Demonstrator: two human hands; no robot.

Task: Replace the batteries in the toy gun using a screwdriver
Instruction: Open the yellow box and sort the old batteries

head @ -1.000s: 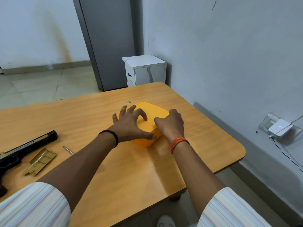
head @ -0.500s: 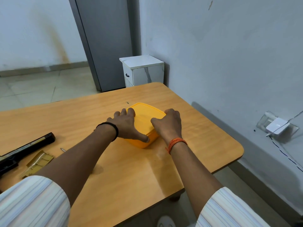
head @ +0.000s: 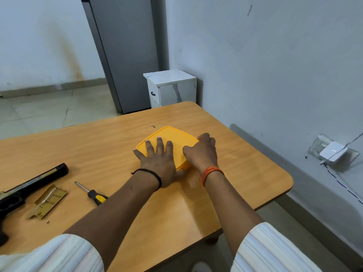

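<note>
Since the earlier frame the left hand [head: 157, 163] has flattened: its fingers, then hooked over the box's [head: 172, 138] near-left edge, now lie straight across the lid, pressing down, and the screwdriver [head: 92, 193], mostly hidden before, shows in full. At the tabletop's left edge lies the gun [head: 29, 185], black, barrel pointing toward the middle, with its tan battery cover [head: 48, 201] off and lying just beside it, nearer the front edge. Right of the cover rests the screwdriver, tip pointing away, handle partly under the left forearm. The yellow box sits toward the right edge of the table [head: 255, 173]; the right hand [head: 202, 152] curls over its right rim and grips it. The gun looks like light, stiff plastic, long enough to pivot if held at one end, so the grip or mid-body is likely the steadiest hold. The lid looks thin and flexible, best pried at a corner. The cover seems brittle, so handle it by its long edges.
</note>
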